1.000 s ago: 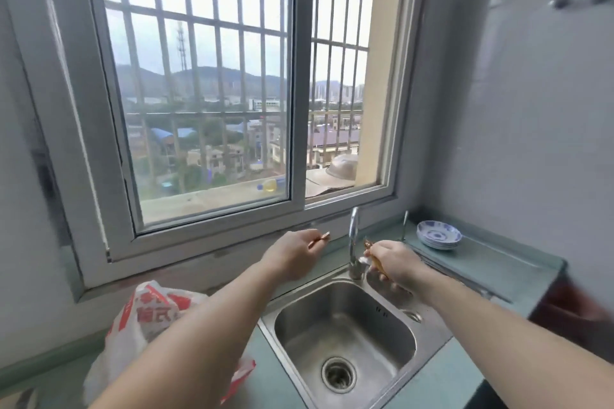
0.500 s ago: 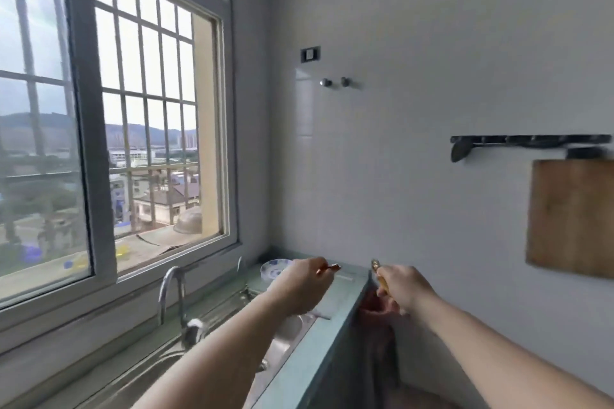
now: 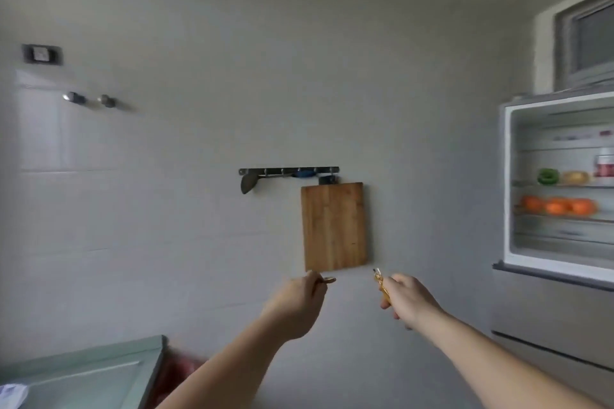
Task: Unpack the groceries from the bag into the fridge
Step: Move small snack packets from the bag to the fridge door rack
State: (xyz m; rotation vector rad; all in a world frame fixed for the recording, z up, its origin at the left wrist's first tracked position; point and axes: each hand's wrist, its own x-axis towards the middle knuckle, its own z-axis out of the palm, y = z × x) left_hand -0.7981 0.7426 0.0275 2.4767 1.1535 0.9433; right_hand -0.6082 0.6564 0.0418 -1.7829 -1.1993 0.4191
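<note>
My left hand (image 3: pixel 297 302) is raised in front of the wall, fingers curled round a small brownish item (image 3: pixel 327 280) whose end sticks out. My right hand (image 3: pixel 407 297) grips a small yellow-gold wrapped item (image 3: pixel 381 285) with its tip pointing up. What the two items are is too blurred to tell. The fridge (image 3: pixel 558 189) stands open at the right edge, apart from both hands. On its shelves lie a green pepper (image 3: pixel 547 176), a yellowish item (image 3: pixel 576 177), a red-labelled jar (image 3: pixel 604 167) and oranges (image 3: pixel 558 205). The grocery bag is out of view.
A wooden cutting board (image 3: pixel 334 226) hangs on the wall under a hook rail (image 3: pixel 289 171) with a dark ladle. The green counter's end (image 3: pixel 99 372) is at lower left. The fridge's grey lower doors (image 3: pixel 545 315) are closed.
The view has swung right, from the window and sink past the counter end to the wall and the open fridge. Both hands keep holding their small items out in front.
</note>
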